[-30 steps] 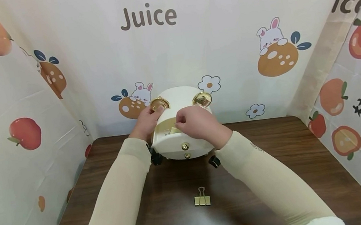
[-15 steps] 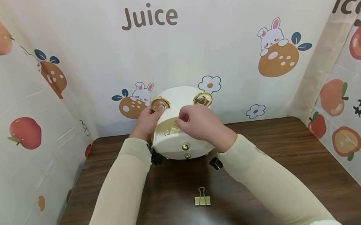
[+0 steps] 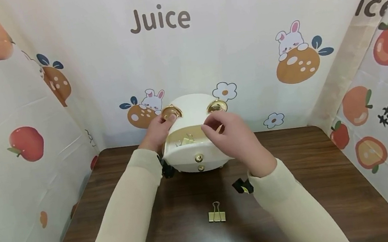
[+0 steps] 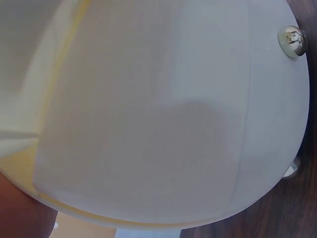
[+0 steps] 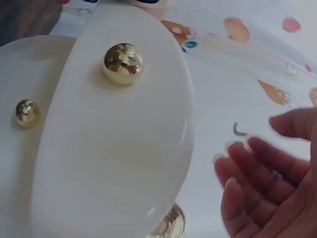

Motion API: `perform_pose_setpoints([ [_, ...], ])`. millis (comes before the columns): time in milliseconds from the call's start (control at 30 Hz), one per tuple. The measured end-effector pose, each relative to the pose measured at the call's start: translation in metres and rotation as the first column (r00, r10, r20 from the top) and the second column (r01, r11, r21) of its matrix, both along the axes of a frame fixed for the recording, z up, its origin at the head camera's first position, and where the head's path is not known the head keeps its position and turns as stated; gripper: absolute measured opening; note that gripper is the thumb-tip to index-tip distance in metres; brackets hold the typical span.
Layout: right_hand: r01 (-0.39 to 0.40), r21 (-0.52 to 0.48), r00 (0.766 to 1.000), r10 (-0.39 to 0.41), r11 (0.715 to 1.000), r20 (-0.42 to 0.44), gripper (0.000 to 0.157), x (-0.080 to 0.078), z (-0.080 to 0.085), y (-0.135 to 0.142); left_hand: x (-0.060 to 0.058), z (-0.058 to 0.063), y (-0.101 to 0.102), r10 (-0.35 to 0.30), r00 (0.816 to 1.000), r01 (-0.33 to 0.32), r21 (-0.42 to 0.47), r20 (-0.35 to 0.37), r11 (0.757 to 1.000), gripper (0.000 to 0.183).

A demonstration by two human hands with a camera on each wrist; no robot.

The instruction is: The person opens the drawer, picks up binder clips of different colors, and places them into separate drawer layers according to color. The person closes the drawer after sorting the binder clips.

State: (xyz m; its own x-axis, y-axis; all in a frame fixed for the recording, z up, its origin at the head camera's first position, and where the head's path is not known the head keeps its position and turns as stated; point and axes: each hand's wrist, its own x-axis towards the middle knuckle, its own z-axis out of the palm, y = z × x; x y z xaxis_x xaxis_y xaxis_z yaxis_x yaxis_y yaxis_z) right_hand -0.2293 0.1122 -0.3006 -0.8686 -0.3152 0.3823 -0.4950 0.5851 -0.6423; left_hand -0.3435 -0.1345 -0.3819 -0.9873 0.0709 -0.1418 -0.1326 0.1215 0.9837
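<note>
A white rounded box (image 3: pixel 192 106) with gold round fittings and knobs (image 3: pixel 199 158) stands at the back of the table. Its upper drawer (image 3: pixel 183 151) is out, and a gold binder clip (image 3: pixel 188 139) lies inside with wire handles of at least one more. My left hand (image 3: pixel 158 131) grips the box's left side, thumb by the left gold fitting (image 3: pixel 172 111); its other fingers are mostly hidden. Just over the drawer's right end hovers my right hand (image 3: pixel 235 138). In the right wrist view this hand (image 5: pixel 272 183) has loosely bent fingers and holds nothing.
Another gold binder clip (image 3: pixel 217 216) lies on the dark wooden table (image 3: pixel 188 237) in front of the box. Fruit-printed curtains (image 3: pixel 243 48) enclose the table at the back and both sides. Black wrist cameras (image 3: pixel 243 186) sit under the sleeves.
My right hand has drawn back rightward from above the drawer, its fingers parting, and the clip inside shows more fully. My left hand stays on the box.
</note>
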Motion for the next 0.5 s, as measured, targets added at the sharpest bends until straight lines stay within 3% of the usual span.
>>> perform_pose_setpoints([
  [267, -0.086, -0.095, 0.975, 0.064, 0.992, -0.211, 0.008, 0.018, -0.022, 0.021, -0.001, 0.001, 0.0, 0.002, 1.0, -0.002, 0.005, -0.02, 1.0, 0.052],
  [367, -0.144, -0.122, 0.952, 0.104, 0.982, -0.286, 0.008, 0.024, -0.035, 0.026, -0.001, 0.0, 0.001, -0.003, 1.0, 0.003, 0.003, -0.021, 1.0, 0.053],
  [500, -0.283, -0.145, 0.908, 0.215, 0.948, -0.36, 0.013, 0.034, -0.055, 0.026, 0.001, -0.001, 0.001, -0.009, 1.0, 0.009, 0.005, -0.022, 1.0, 0.053],
])
